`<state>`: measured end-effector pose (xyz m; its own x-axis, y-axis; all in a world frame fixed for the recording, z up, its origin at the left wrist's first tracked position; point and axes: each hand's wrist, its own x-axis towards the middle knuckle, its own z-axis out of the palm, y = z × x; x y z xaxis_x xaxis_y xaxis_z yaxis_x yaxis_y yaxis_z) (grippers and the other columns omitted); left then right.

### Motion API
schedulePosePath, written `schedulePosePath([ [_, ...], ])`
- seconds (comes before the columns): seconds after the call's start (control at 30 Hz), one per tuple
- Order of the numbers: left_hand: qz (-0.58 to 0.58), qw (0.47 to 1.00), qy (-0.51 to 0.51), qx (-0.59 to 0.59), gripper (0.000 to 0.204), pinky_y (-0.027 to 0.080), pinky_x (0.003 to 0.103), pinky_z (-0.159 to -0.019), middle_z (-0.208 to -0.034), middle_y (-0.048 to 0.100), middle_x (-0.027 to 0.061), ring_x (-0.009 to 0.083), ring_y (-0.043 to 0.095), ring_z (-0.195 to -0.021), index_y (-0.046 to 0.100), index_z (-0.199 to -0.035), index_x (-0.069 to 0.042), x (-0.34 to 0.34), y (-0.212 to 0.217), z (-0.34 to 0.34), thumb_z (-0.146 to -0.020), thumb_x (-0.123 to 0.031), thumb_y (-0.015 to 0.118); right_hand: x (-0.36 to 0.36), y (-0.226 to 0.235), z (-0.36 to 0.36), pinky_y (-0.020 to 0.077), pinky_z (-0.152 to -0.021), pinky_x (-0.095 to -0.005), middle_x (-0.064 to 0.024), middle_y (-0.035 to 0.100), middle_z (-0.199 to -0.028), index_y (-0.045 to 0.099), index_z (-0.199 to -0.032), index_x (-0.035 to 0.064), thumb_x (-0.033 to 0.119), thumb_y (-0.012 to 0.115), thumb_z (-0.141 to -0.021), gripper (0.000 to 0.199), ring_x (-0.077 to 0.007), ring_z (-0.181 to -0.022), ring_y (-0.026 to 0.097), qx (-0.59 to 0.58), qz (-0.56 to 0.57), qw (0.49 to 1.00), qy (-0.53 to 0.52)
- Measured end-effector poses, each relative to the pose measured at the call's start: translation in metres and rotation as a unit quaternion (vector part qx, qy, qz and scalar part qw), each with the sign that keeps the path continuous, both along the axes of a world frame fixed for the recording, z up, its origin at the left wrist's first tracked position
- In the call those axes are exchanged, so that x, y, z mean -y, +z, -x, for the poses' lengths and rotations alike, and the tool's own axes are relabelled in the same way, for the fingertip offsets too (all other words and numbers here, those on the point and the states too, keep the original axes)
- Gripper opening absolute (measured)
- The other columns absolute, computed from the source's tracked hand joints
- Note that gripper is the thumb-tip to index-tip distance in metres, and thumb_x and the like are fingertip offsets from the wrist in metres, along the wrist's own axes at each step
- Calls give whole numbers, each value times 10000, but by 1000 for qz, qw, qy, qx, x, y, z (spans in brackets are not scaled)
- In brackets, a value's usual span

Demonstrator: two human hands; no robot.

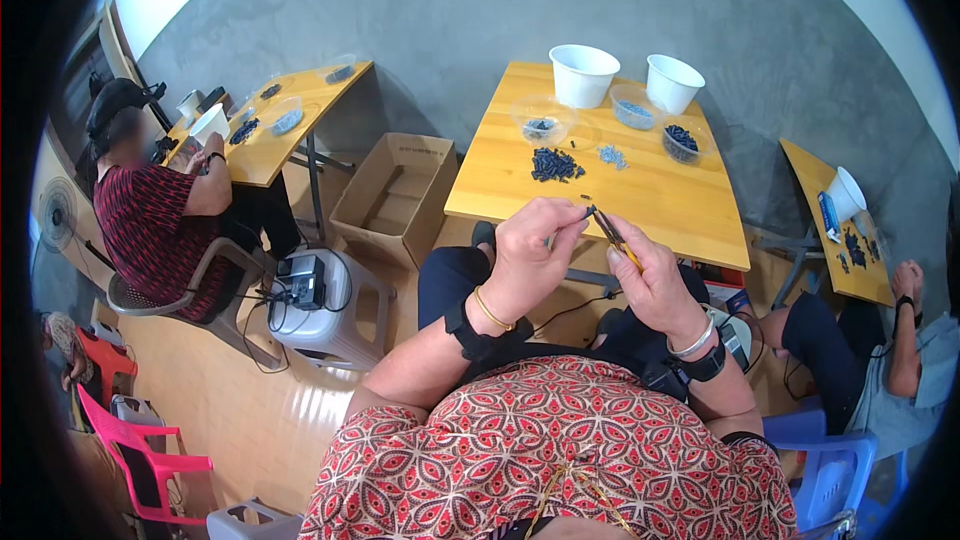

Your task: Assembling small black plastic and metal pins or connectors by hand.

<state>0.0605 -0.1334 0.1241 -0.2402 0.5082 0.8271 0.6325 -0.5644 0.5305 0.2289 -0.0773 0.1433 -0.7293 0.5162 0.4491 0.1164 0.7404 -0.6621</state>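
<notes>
My left hand (540, 245) is closed in a pinch in front of the table's near edge. Between its fingertips is a small dark piece (589, 211), too small to name exactly. My right hand (652, 280) grips a slim two-pronged tool (612, 232) with dark tips and yellow handles, like tweezers or small pliers. The tips meet the dark piece, or nearly so. Beyond my hands, a pile of small dark cylindrical pieces (553, 165) lies on the wooden table (490, 165), with a smaller heap of light-blue pieces (611, 156) to its right.
Clear tubs (543, 120) of small parts and two white buckets (583, 75) stand farther back. A cardboard box (395, 195) and grey stool (325, 315) are on the left floor. One person (165, 200) works at the left table, another (905, 360) sits at the right.
</notes>
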Motion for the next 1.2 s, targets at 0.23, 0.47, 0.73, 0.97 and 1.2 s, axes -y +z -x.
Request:
schedulePosePath([
  [0.23,-52,997,20,-55,160,494,267,-581,-785,630,111,211,630,-686,635,-830,-5,-9,3,6,-688,57,674,1,10,8,388,-927,-342,-216,509,-1197,387,-1292,-19,-3,451,-831,465,-309,-1095,520,-11,136,991,10],
  [0.47,-64,991,55,-99,202,486,296,-606,-791,613,120,242,611,-703,620,-874,-2,-11,3,5,-686,55,669,-3,13,9,293,-1018,-335,-228,466,-1255,347,-1327,-10,-23,430,-819,515,-307,-1224,414,11,108,994,27],
  [0.73,-77,979,88,-166,239,471,323,-589,-791,591,121,254,586,-682,601,-915,10,-15,1,6,-688,45,667,0,14,10,314,-1000,-341,-249,477,-1232,375,-1302,-32,-41,405,-800,504,-330,-1184,448,-4,82,997,8],
  [0.97,-59,983,86,-152,197,475,330,-575,-745,592,121,267,591,-663,586,-877,13,-21,-6,6,-695,57,647,-4,9,12,328,-987,-342,-257,507,-1185,388,-1287,-47,-42,407,-787,500,-338,-1150,476,-19,62,998,11],
  [1.2,-29,992,70,-101,106,471,334,-564,-715,596,128,281,595,-640,594,-805,8,-27,-12,5,-713,35,638,-11,-2,15,349,-973,-359,-286,501,-1168,398,-1268,-57,-32,402,-791,478,-367,-1129,482,-19,-9,1000,2],
])
